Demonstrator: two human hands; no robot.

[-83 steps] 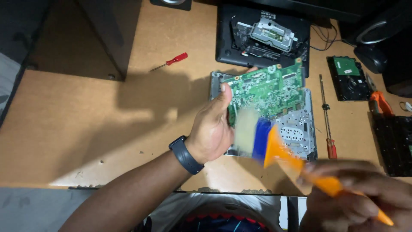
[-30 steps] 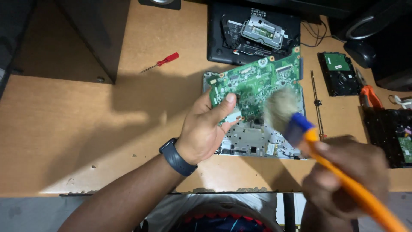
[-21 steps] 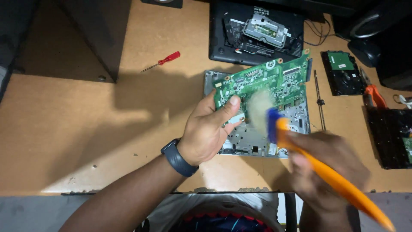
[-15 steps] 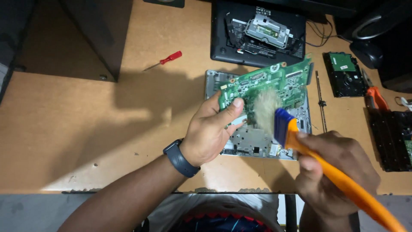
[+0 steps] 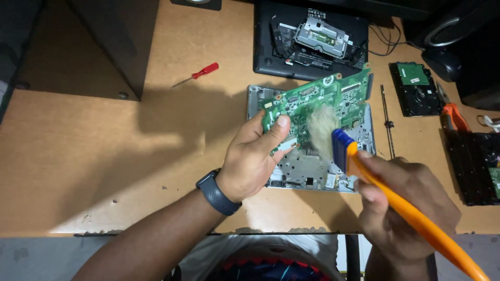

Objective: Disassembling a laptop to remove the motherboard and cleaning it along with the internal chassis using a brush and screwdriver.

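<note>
My left hand (image 5: 255,158) grips a green circuit board (image 5: 317,101) by its left edge and holds it tilted above a grey metal chassis plate (image 5: 307,169) lying on the wooden desk. My right hand (image 5: 403,205) is closed round the orange handle of a paintbrush (image 5: 364,166) with a blue ferrule. Its pale bristles press against the middle of the board. A dark watch band sits on my left wrist.
A red-handled screwdriver (image 5: 200,73) lies at upper left. A black device casing with a metal drive (image 5: 312,39) sits behind the board. To the right are a hard drive (image 5: 414,88), a long screwdriver (image 5: 386,122), orange-handled pliers (image 5: 455,114) and a black part (image 5: 474,166).
The brush has swept back and forth across the board, from its right part to its middle. My left hand keeps holding the board, which has shifted slightly.
</note>
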